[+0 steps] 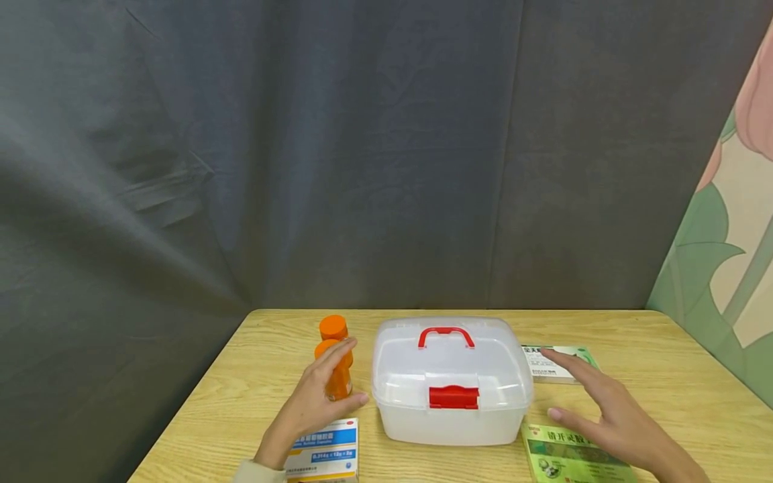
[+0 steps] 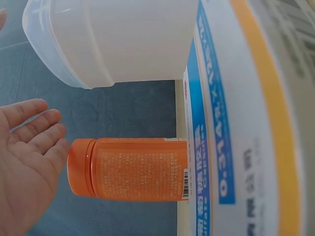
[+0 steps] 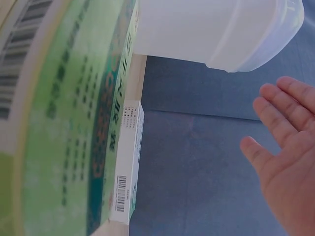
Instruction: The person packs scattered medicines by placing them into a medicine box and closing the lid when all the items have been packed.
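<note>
A translucent white plastic case [image 1: 449, 422] with a red handle [image 1: 445, 331] and red latch [image 1: 453, 397] stands on the table, its lid down. On its left side hovers my left hand [image 1: 311, 400], fingers extended and holding nothing, in front of two orange bottles [image 1: 333, 327] and above a blue-and-white medicine box [image 1: 326, 451]. To the right of the case my right hand [image 1: 616, 409] is held with fingers spread, nothing in it. Below it lies a green medicine box [image 1: 564, 451]; past its fingertips is a white-and-green box [image 1: 552, 369].
The wooden table [image 1: 664, 362] runs back to a dark grey curtain [image 1: 386, 168]. At the right a wall with a painted flower pattern [image 1: 725, 268] borders the table.
</note>
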`<state>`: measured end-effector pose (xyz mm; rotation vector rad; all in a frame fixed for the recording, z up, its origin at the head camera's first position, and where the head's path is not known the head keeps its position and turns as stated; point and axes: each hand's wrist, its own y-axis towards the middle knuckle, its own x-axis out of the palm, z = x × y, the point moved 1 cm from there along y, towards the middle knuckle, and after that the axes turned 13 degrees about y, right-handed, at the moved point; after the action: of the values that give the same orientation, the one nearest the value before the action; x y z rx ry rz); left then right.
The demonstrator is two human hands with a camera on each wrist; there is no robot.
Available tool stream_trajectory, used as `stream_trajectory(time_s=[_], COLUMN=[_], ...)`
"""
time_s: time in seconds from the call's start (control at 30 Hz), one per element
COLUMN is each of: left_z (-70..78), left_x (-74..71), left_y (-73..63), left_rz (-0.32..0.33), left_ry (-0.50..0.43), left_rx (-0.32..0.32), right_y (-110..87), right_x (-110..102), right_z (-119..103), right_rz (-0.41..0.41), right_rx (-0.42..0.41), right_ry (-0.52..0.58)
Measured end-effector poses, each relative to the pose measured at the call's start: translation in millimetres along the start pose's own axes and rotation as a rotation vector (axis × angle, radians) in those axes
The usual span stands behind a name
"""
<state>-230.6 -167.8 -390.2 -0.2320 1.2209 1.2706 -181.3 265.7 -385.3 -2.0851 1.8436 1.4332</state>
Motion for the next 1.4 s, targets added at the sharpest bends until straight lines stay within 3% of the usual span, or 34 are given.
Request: stream_trajectory(time_s=[0.4,0.87,1.17,1.4], left_z=[4.5,2.4,2.8,3.5], left_x=[5.0,11.8,15.1,18.1], left_y=[0.6,3.1,4.6,5.1], left_rz=[-0.034,-0.090,-0.118,-0.104], left_ry=[-0.043,-0.068,-0.074,-0.072], left_rx=[-0.039,-0.015,-0.018,-0.024], right_y=[-0.2,1.6,3.3,3.8], right_x=[5,10,13,16], right_z=[0,1,1,1], right_rz=[0.009,0.028,0.051,0.052], right_rx=[0.010,0.012,0.036,0.051], right_ry=[-0.019,-0.061,-0.030,-0.011])
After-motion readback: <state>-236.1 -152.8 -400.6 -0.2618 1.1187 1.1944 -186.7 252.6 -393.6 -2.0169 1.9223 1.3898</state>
